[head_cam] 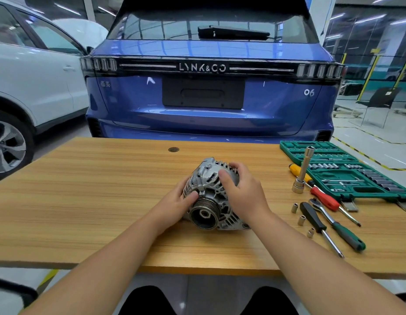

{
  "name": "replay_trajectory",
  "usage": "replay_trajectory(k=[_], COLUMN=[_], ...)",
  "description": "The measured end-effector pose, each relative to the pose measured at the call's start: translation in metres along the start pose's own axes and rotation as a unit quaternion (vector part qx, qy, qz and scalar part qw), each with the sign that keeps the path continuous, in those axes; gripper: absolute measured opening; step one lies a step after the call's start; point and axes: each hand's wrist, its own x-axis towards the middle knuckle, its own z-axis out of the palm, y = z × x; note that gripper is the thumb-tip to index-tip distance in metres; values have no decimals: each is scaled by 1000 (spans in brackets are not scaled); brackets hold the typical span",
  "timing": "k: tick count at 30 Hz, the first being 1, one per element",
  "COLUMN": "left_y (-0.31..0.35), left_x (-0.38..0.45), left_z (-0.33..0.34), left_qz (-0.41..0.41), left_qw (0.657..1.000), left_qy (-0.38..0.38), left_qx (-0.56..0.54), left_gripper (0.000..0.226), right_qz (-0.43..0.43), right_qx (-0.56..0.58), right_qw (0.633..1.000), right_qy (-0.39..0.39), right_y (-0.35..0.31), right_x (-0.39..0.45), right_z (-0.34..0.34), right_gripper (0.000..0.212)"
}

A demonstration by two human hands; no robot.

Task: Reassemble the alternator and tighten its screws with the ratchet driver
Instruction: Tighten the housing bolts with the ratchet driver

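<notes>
A silver alternator (208,189) lies on its side in the middle of the wooden table (95,189), its dark pulley (204,214) facing me. My left hand (177,201) holds its left side, thumb resting just above the pulley. My right hand (241,189) grips the top and right of the housing, fingers curled over the finned casing. The ratchet driver (336,223), with a green handle, lies on the table to the right, untouched. Three small sockets (301,220) sit loose near it.
An open green socket set case (347,171) lies at the right edge of the table. A long socket extension (303,171) stands upright beside it. Red, black and yellow screwdrivers (323,197) lie nearby. A blue car (208,94) is parked right behind the table, a white car (27,87) at left.
</notes>
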Motion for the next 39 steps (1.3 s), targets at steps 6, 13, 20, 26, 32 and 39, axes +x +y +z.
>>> replay_trajectory(k=[6, 13, 20, 26, 32, 39], left_y=[-3, -9, -15, -15, -14, -9], left_x=[-12, -13, -14, -14, -12, -9], left_z=[-2, 4, 8, 8, 18, 16], left_qz=[42, 50, 44, 35, 30, 31], left_qw=[997, 998, 999, 998, 997, 992], left_qy=[-33, -9, 32, 44, 56, 73], left_qx=[62, 29, 6, 3, -39, -96], left_gripper=[94, 96, 106, 110, 111, 109], right_qz=[23, 6, -5, -4, -10, -39], right_qx=[149, 145, 136, 151, 119, 97], right_qw=[988, 989, 991, 988, 990, 992], right_qy=[-33, -21, -5, -35, -69, -69], right_y=[32, 40, 49, 59, 67, 58], right_x=[2, 4, 2, -8, -8, -5], right_z=[-18, -17, -11, -7, -13, -18], right_gripper=[50, 42, 73, 103, 104, 88])
